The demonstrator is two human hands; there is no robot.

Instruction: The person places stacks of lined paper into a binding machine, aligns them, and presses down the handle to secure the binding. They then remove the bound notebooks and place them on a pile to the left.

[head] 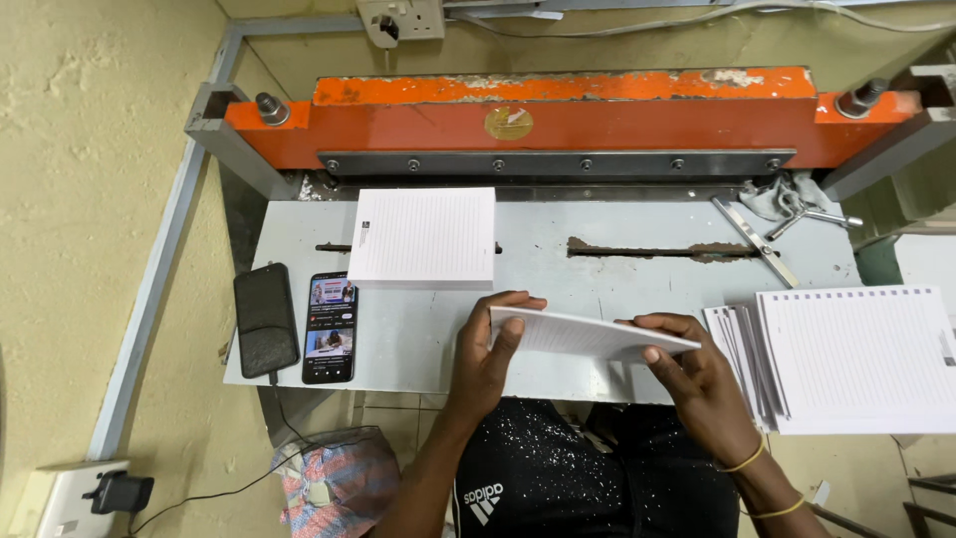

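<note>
I see rough, cream-yellow plastered walls [90, 199] around a pale grey metal surface [637, 279]. A wall socket [400, 20] sits up top, another socket with a black plug [90, 493] low left. Even, soft light falls throughout.

Both hands [597, 359] hold paper stack [588, 337] above table [398, 344].

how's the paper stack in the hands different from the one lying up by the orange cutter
The held stack is lifted off the table, gripped by the left hand and right hand; the stack by the cutter lies flat, untouched. The held stack is tilted nearly edge-on, so its top barely shows; the lying stack shows its whole ruled face. The held one also looks thinner. Both are white rectangular sheets, squared up.
</note>
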